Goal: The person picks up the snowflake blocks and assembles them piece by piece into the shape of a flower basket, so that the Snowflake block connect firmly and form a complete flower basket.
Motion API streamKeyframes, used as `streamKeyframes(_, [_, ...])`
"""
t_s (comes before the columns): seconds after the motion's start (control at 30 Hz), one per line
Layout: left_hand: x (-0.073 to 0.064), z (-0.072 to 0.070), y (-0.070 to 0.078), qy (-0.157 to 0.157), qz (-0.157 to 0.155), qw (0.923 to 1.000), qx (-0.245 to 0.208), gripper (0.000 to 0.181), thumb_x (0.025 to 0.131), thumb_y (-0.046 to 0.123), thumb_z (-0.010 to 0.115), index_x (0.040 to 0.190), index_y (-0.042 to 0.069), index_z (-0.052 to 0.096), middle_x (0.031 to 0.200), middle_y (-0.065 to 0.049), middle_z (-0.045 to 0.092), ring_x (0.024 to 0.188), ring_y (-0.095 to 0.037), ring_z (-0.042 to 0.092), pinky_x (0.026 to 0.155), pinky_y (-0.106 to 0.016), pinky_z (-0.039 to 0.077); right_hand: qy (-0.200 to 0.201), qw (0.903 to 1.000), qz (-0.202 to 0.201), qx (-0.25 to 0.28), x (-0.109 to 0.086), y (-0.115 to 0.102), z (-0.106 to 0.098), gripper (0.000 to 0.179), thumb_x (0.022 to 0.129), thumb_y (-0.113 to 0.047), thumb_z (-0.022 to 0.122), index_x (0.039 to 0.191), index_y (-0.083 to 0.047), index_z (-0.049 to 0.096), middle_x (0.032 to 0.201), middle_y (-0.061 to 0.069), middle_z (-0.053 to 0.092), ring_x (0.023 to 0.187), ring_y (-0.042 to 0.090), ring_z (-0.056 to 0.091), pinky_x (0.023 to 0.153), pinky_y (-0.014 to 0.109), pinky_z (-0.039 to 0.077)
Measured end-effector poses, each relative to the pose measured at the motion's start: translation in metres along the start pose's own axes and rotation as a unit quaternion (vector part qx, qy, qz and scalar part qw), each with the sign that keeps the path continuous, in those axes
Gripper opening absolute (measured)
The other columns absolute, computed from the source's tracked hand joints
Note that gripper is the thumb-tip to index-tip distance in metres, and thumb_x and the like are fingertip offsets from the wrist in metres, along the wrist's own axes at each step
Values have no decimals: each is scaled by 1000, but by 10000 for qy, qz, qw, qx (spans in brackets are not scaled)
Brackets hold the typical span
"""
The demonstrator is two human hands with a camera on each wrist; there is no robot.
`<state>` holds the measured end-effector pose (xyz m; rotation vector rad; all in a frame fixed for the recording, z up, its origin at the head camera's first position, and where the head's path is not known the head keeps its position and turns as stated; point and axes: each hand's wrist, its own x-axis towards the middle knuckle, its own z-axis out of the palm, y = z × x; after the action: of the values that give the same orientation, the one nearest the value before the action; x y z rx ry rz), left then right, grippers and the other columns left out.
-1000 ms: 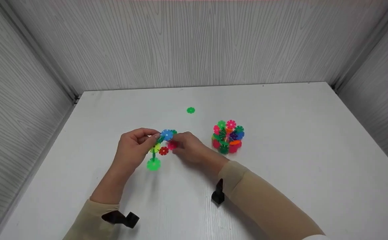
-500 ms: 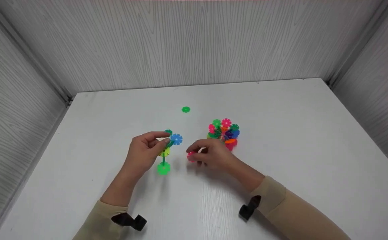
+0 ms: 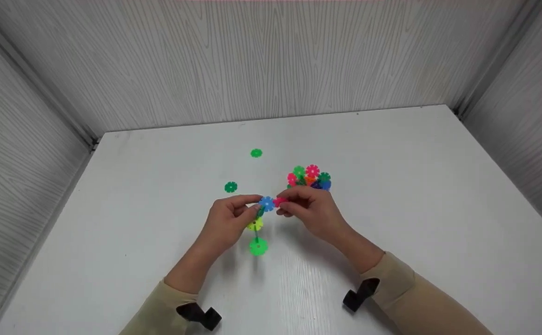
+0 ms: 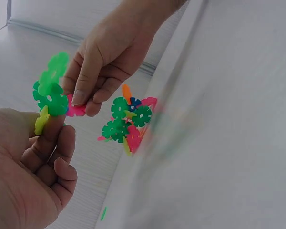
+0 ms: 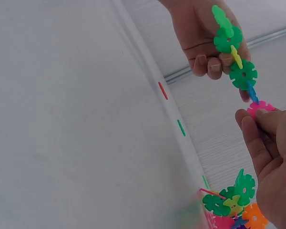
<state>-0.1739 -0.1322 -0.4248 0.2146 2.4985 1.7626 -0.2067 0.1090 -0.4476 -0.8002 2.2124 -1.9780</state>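
Observation:
My left hand (image 3: 229, 221) pinches a chain of interlocked plastic snowflake discs near its upper end. A blue disc (image 3: 267, 204) tops the chain, then come a dark green one (image 5: 243, 75), a yellow one (image 3: 255, 224), another dark green one (image 5: 228, 39) and a light green one (image 3: 258, 246) at the bottom. Between thumb and fingers, my right hand (image 3: 315, 211) pinches a pink disc (image 5: 259, 109) with its edge right at the blue disc's edge. The fingers partly cover the pink disc. Both hands are above the table.
Behind the right hand stands a round cluster of joined, many-coloured discs (image 3: 312, 170), partly hidden. Farther back lie a loose light green disc (image 3: 256, 153) and a dark green disc (image 3: 230, 187). A red disc (image 5: 163, 90) lies on the table in the right wrist view.
My right hand has picked up the pink disc, drawn it right, then raised it to the blue disc. My left hand has moved right with the chain, uncovering the loose dark green disc.

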Motion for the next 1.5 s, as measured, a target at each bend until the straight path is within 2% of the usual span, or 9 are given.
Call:
streamKeyframes(0.1, [-1, 2, -1, -45, -40, 9999, -145, 24, 103, 18, 72, 125, 16, 79, 73, -6, 65, 69, -20, 53, 57, -20, 43, 16, 9999, -62, -133, 0, 0, 0, 16, 100, -6, 74, 115, -4, 78, 106, 8, 78, 94, 26, 78, 86, 35, 63])
streamKeyframes(0.33, [-1, 8, -8, -187, -166, 9972, -711, 14, 100, 16, 76, 113, 10, 77, 93, -6, 76, 82, -23, 66, 79, -27, 60, -80, 9994, -148, -305, -2, 0, 0, 16, 98, -6, 75, 113, -6, 81, 105, 4, 79, 96, 23, 78, 88, 36, 63])
streamKeyframes(0.47, [-1, 9, -9, -215, -268, 9950, -935, 13, 100, 16, 77, 111, 9, 76, 96, -8, 78, 82, -24, 67, 80, -28, 60, -105, 9989, -237, -389, -2, -2, 2, 16, 97, -3, 76, 112, -5, 82, 102, 4, 80, 94, 23, 78, 86, 35, 63])
streamKeyframes(0.7, [-4, 6, -9, -288, -236, 9932, -1103, 11, 100, 12, 75, 108, 5, 74, 95, -10, 77, 81, -23, 67, 81, -27, 61, -251, 9940, -435, -971, -2, -4, 9, 16, 95, -4, 78, 108, -10, 84, 97, 2, 79, 89, 18, 76, 82, 31, 63])
streamKeyframes(0.83, [-2, 1, -5, -308, -127, 9944, -1000, 11, 101, 13, 74, 109, 6, 74, 93, -10, 76, 80, -23, 66, 80, -27, 61, -183, 9979, -154, -608, -2, -3, 11, 19, 96, -5, 77, 114, -9, 81, 103, 4, 79, 92, 21, 77, 86, 32, 63])
streamKeyframes(0.93, [1, -11, -3, -235, -95, 9954, -924, 12, 102, 15, 73, 110, 6, 74, 94, -10, 76, 80, -24, 66, 80, -27, 61, -80, 9994, 108, -320, -1, -2, 12, 28, 96, -5, 78, 124, -8, 76, 113, 10, 77, 98, 23, 77, 88, 34, 63])
streamKeyframes(1.07, [6, -43, -1, 154, -140, 9954, -931, 15, 103, 15, 72, 111, 3, 74, 94, -12, 75, 78, -23, 65, 77, -25, 60, -120, 9979, 529, -351, 7, 2, 19, 34, 97, -7, 78, 130, -6, 72, 120, 15, 75, 105, 22, 76, 91, 32, 61])
streamKeyframes(1.27, [9, -93, -4, 640, -47, 9939, -900, 22, 102, 21, 74, 114, 2, 74, 99, -14, 75, 84, -29, 69, 80, -26, 61, -835, 9840, 1200, -1022, 36, 5, 43, 33, 99, -16, 77, 131, -10, 74, 124, 6, 75, 112, 16, 69, 93, 32, 60])
streamKeyframes(1.5, [12, -116, -14, 947, -238, 9906, -961, 25, 104, 23, 72, 118, 2, 73, 108, -12, 74, 91, -22, 67, 86, -25, 60, -1506, 9659, 1258, -1686, 74, 15, 86, 37, 99, -18, 78, 136, -18, 73, 128, -9, 71, 121, 14, 61, 100, 28, 54])
